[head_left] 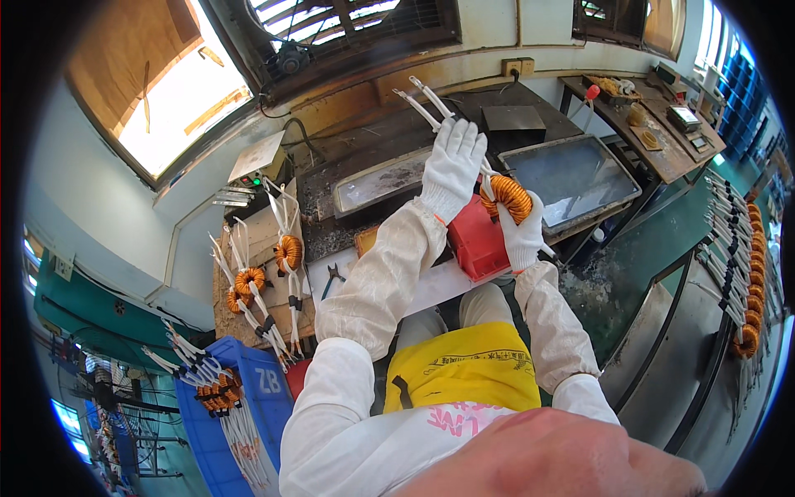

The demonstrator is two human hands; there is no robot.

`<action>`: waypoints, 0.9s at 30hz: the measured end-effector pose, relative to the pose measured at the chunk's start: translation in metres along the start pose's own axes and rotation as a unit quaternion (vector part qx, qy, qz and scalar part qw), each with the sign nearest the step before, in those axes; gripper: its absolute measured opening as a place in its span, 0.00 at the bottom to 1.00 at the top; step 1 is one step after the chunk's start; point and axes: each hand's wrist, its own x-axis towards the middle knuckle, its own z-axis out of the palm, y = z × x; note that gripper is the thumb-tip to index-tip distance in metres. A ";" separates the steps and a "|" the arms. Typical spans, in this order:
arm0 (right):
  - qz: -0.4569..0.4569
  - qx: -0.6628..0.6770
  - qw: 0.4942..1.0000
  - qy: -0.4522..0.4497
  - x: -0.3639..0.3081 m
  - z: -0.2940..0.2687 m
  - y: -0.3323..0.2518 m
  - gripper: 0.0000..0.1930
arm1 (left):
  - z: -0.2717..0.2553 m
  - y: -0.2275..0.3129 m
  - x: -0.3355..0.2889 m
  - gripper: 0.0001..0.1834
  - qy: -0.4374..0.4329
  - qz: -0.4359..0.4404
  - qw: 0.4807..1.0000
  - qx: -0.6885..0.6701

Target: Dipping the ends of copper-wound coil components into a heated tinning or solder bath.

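A toroidal coil wound with orange copper wire is in my right hand, gloved in white, its fingers closed around the ring. My left hand, also gloved, is closed over the coil's white sleeved leads. Their bare tips stick out beyond its fingers, pointing up and away. Under the coil stands a red plastic bin. Just to the right of the coil lies a rectangular metal pot with a grey, shiny surface. The left palm is hidden.
Several finished-looking coils lie on cardboard at left, near pliers. A second long trough sits behind my left forearm. More coils fill a blue crate and line a rack at right. A side table stands far right.
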 end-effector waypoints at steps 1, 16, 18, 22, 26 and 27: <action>0.000 0.014 1.000 0.009 0.000 0.000 0.008 0.30 | 0.001 0.003 0.002 0.25 0.000 0.002 1.000 -0.001; -0.009 0.000 1.000 0.006 0.003 0.001 -0.009 0.30 | 0.004 0.033 -0.023 0.28 -0.132 -0.009 0.989 0.064; -0.010 -0.015 1.000 0.001 0.001 -0.001 -0.014 0.30 | -0.004 0.049 -0.031 0.30 -0.105 -0.034 0.993 -0.027; 0.030 0.083 0.996 0.022 -0.003 -0.004 -0.006 0.30 | -0.012 0.081 -0.052 0.38 -0.012 -0.130 0.966 -0.221; 0.030 0.144 0.988 0.046 -0.008 0.001 -0.005 0.30 | 0.020 0.119 -0.079 0.42 0.028 -0.428 0.685 -0.588; 0.030 0.141 0.988 0.046 -0.009 0.000 -0.001 0.30 | 0.017 0.126 -0.070 0.42 -0.008 -0.503 0.499 -0.706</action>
